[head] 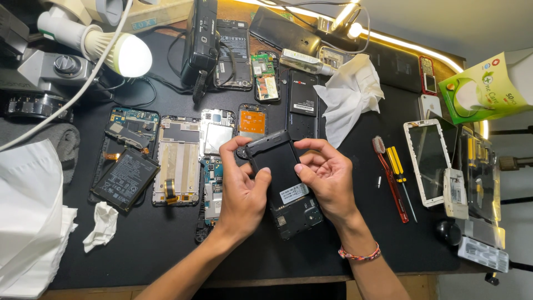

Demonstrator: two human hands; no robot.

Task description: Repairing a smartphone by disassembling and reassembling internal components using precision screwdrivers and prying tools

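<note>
Both my hands hold a black opened phone body [280,166] tilted above the black work mat [166,244]. My left hand [241,186] grips its left edge, thumb on the dark panel and fingers curled over the top corner. My right hand [327,178] grips the right edge, thumb pressing the panel beside a white sticker label [293,193]. The phone's lower end, with exposed black parts [297,218], sticks out below my hands.
Dismantled phones, circuit boards [216,133] and a black battery [125,180] lie left of my hands. A red toothbrush [391,178] and a yellow screwdriver [401,172] lie right, beside a white phone frame [430,161]. Crumpled tissue [350,94], a lit bulb [133,55] and a green box [483,89] stand behind.
</note>
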